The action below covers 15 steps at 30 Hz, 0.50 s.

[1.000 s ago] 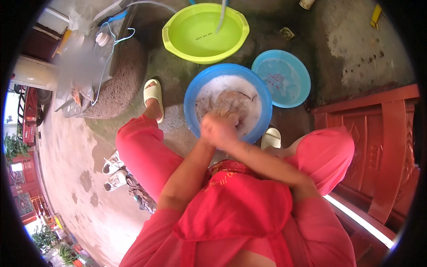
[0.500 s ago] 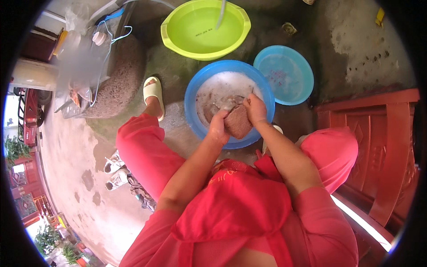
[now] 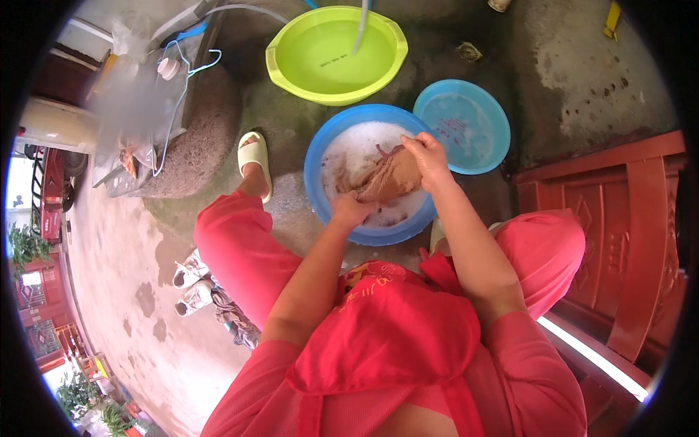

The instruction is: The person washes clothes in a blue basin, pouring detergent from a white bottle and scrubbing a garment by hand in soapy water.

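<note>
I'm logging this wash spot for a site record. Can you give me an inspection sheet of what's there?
Surface: wet, stained concrete floor.
Job's things: brown cloth over sudsy blue basin.
Clutter: green basin, light blue basin, pair of shoes.
Hands: left hand and right hand both grip the cloth.
Cables: blue hanger wire on a stone block.
Surroundings: red wooden bench, potted plants.

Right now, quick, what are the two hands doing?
Left hand: closed on the near end of the brown cloth, over the blue basin.
Right hand: closed on the cloth's far end.
</note>
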Available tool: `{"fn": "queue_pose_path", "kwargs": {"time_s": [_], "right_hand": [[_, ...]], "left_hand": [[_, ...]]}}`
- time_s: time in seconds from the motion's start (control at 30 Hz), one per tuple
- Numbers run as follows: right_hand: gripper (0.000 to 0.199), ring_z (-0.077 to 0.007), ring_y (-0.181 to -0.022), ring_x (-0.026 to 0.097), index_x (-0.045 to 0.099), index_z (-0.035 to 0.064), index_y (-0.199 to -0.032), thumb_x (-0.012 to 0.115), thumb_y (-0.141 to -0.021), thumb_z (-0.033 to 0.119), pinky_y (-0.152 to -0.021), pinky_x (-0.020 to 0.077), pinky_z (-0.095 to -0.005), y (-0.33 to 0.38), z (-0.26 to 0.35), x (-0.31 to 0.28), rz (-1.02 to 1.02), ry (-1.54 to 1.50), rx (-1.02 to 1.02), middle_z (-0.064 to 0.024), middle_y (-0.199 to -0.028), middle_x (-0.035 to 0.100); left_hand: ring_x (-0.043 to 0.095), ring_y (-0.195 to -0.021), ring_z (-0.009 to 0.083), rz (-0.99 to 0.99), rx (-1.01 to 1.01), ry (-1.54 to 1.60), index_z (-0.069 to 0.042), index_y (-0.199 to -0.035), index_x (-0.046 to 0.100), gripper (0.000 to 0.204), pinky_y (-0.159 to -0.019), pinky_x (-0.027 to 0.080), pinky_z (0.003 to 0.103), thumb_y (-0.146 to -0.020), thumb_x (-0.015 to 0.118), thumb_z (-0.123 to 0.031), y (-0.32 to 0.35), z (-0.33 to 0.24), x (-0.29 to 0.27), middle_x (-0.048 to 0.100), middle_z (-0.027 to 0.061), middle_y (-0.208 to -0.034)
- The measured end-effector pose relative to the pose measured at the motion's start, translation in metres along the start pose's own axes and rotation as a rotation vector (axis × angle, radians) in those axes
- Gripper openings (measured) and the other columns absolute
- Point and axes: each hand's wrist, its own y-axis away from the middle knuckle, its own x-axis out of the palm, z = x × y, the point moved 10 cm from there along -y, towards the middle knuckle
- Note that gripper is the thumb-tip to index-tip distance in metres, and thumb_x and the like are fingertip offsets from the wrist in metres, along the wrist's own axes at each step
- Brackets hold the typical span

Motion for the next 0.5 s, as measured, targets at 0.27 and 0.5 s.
{"fn": "queue_pose_path", "kwargs": {"time_s": [0.27, 0.5], "right_hand": [[0.012, -0.0064, -0.071, 0.05, 0.056, 0.0071, -0.079, 0.061, -0.08, 0.018, -0.059, 0.0407, -0.0201, 0.071, -0.016, 0.103, 0.657, 0.22, 0.103, 0.0014, -0.074, 0.054], [0.027, -0.0134, -0.071, 0.055, 0.058, 0.0094, -0.095, 0.05, -0.087, 0.035, -0.059, 0.047, -0.0299, 0.031, -0.055, 0.033, 0.373, 0.344, 0.369, -0.0043, -0.086, 0.059]], "left_hand": [[0.054, -0.098, 0.0266, -0.078, 0.514, 0.182, -0.004, -0.104, 0.056, 0.051, -0.084, 0.043, 0.036, -0.061, 0.075, -0.021, 0.015, -0.05, -0.016, 0.057, 0.0121, -0.109], [0.055, -0.092, 0.0144, 0.281, 0.439, 0.459, -0.002, -0.104, 0.056, 0.035, -0.076, 0.046, 0.028, -0.07, 0.058, 0.006, 0.051, -0.076, -0.002, 0.06, 0.0053, -0.1]]}}
